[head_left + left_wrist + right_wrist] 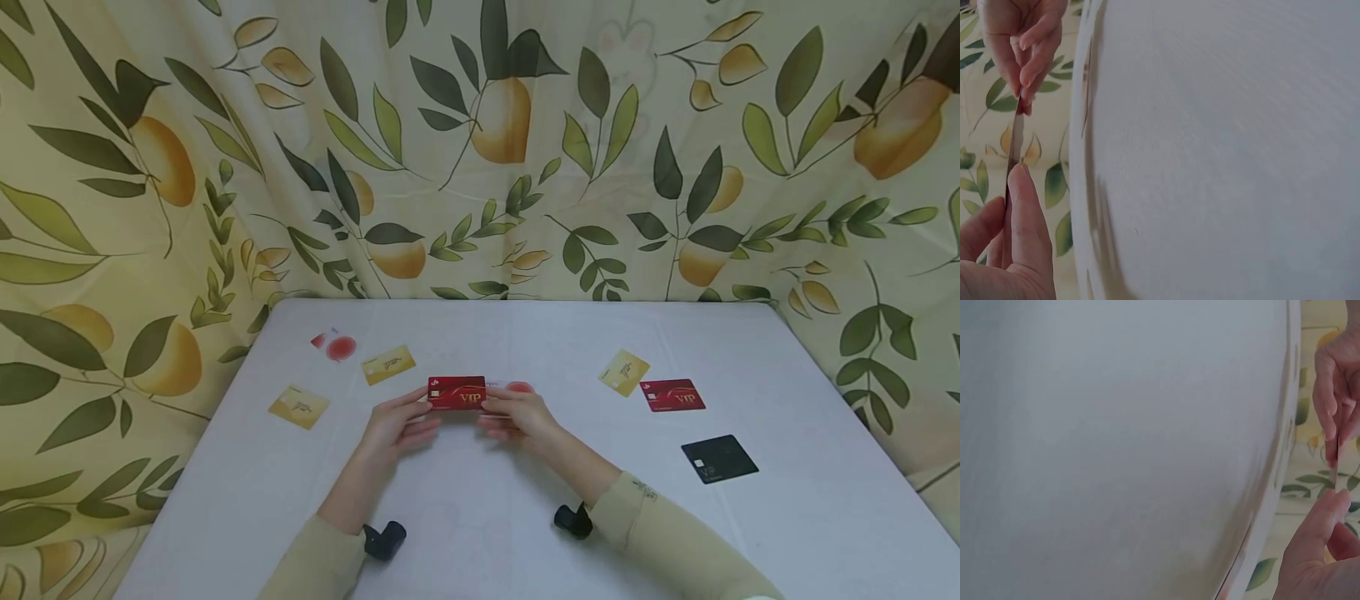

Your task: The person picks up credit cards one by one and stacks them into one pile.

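Note:
A red VIP card (457, 393) with a gold chip is held up between both hands, its printed face toward the head camera. My left hand (395, 426) pinches the card's left end between thumb and fingers. At the other end, my right hand (522, 421) pinches the card the same way. Seen edge-on in the left wrist view, the card (1015, 147) is a thin strip, raised off the table. Behind the right hand lies a card with a red round print (519, 387), partly hidden by that hand.
On the white table (465, 517), gold cards (298, 407) and a red-and-white printed piece (341, 347) lie to the left. At right are another gold card (624, 372), a second red VIP card (672, 396) and a black VIP card (720, 459). A leaf-patterned curtain (465, 192) hangs behind.

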A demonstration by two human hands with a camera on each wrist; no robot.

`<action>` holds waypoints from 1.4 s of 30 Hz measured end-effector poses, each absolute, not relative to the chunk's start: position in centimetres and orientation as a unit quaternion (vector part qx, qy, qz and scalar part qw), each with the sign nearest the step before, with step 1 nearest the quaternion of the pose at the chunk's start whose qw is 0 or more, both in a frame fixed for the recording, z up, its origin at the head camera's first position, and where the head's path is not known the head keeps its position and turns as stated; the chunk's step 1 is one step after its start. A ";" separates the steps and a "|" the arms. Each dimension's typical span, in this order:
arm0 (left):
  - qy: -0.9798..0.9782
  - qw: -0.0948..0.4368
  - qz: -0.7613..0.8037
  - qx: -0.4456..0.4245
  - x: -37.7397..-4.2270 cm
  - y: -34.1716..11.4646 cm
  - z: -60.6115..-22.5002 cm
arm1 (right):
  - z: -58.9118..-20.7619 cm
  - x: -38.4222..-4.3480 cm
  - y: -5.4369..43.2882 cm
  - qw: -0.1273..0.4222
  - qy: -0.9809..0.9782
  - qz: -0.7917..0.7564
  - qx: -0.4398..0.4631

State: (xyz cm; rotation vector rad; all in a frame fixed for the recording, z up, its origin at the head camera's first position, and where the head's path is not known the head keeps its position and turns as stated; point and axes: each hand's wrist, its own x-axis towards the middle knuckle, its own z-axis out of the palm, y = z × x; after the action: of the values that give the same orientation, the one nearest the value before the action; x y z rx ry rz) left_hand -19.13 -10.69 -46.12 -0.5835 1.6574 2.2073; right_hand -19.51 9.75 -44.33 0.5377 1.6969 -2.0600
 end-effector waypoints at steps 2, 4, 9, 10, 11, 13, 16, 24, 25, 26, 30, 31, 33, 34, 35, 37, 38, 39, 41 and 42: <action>0.576 0.164 0.776 -0.197 -19.5 -10.1 -46.2 | -44.4 -19.6 10.3 0.202 0.607 -0.743 0.197; 0.576 0.170 0.774 -0.199 -19.9 -9.6 -46.1 | -44.6 -19.7 10.8 0.198 0.602 -0.747 0.198; 0.582 0.183 0.766 -0.200 -20.5 -8.2 -46.3 | -45.1 -19.9 12.2 0.198 0.602 -0.746 0.202; 0.583 0.186 0.765 -0.200 -20.6 -8.0 -46.3 | -45.2 -19.9 12.4 0.199 0.604 -0.744 0.205; 0.585 0.188 0.764 -0.198 -20.7 -7.7 -46.4 | -45.3 -19.9 12.7 0.200 0.606 -0.742 0.207; 0.590 0.193 0.760 -0.193 -20.8 -7.2 -46.5 | -45.4 -20.0 13.2 0.199 0.608 -0.737 0.218; 0.598 0.198 0.753 -0.188 -20.9 -6.5 -46.6 | -45.5 -20.1 13.8 0.197 0.615 -0.728 0.230; 0.616 0.210 0.738 -0.181 -21.5 -5.1 -47.1 | -45.5 -20.2 14.9 0.201 0.625 -0.713 0.248; 0.617 0.212 0.736 -0.180 -21.6 -5.0 -47.2 | -45.6 -20.3 15.1 0.202 0.625 -0.711 0.250; 0.619 0.214 0.733 -0.183 -21.6 -4.8 -47.3 | -45.6 -20.3 15.2 0.203 0.626 -0.710 0.251; 0.626 0.225 0.724 -0.184 -21.8 -4.3 -47.5 | -45.8 -20.5 15.6 0.208 0.628 -0.704 0.259; 0.628 0.227 0.721 -0.184 -21.8 -4.2 -47.5 | -45.8 -20.5 15.7 0.210 0.629 -0.702 0.261; 0.633 0.228 0.717 -0.181 -21.9 -4.1 -47.5 | -45.9 -20.5 15.9 0.211 0.631 -0.698 0.265; 0.636 0.228 0.715 -0.180 -21.9 -4.0 -47.5 | -45.9 -20.6 16.0 0.213 0.633 -0.695 0.266; 0.636 0.228 0.715 -0.178 -21.9 -4.0 -47.5 | -45.9 -20.6 16.1 0.214 0.636 -0.692 0.267; 0.638 0.230 0.713 -0.177 -21.9 -3.8 -47.6 | -46.1 -20.7 16.2 0.216 0.642 -0.685 0.267; 0.638 0.231 0.713 -0.177 -22.0 -3.8 -47.6 | -46.1 -20.7 16.3 0.215 0.645 -0.683 0.268; 0.638 0.232 0.712 -0.178 -22.0 -3.7 -47.7 | -46.2 -20.8 16.3 0.214 0.648 -0.679 0.269; 0.640 0.232 0.711 -0.176 -22.1 -3.6 -47.7 | -46.3 -20.9 16.4 0.214 0.654 -0.673 0.270; 0.641 0.231 0.710 -0.177 -22.2 -3.6 -47.8 | -46.4 -21.0 16.4 0.214 0.657 -0.671 0.269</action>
State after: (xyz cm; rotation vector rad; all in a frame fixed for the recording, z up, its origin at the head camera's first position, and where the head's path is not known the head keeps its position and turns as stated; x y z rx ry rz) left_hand -22.15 -3.59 -47.76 -0.4872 1.7614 1.9529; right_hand -20.96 16.44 -46.41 0.7457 1.8242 -1.8615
